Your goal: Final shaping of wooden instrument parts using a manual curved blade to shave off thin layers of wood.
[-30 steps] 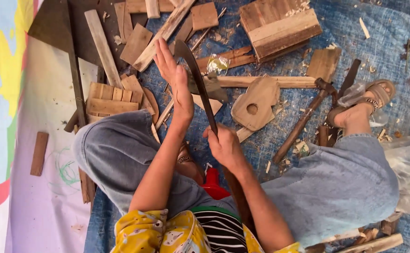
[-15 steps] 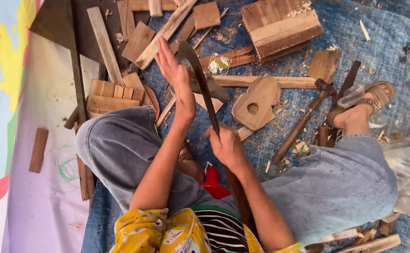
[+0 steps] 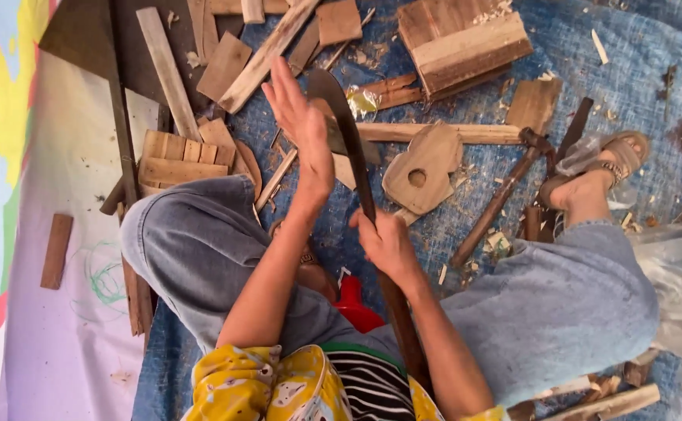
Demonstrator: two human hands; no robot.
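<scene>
At the far left a small wooden block [image 3: 57, 250] is lying on the painted cloth [image 3: 13, 156]; beside it a slatted wooden panel [image 3: 181, 160] is resting among loose planks [image 3: 165, 70]. The left hand [image 3: 303, 129] is pressing flat, fingers [image 3: 278, 78] spread and extended, against the side of the long curved blade [image 3: 348, 136], steadying a thin piece of wood [image 3: 341, 152] beneath it; the right hand [image 3: 387, 245] is wrapping closed around the blade's lower part just above the wooden handle [image 3: 403, 327], which is running back toward the lap. Just right of the blade a guitar-shaped wooden cutout [image 3: 423, 168] with a round hole is lying on the blue tarp [image 3: 637, 70], looking already shaped; a hammer [image 3: 501, 199] is lying beside it; shavings are scattered about, so carving appears well underway, while many rough offcuts are remaining uncut.
</scene>
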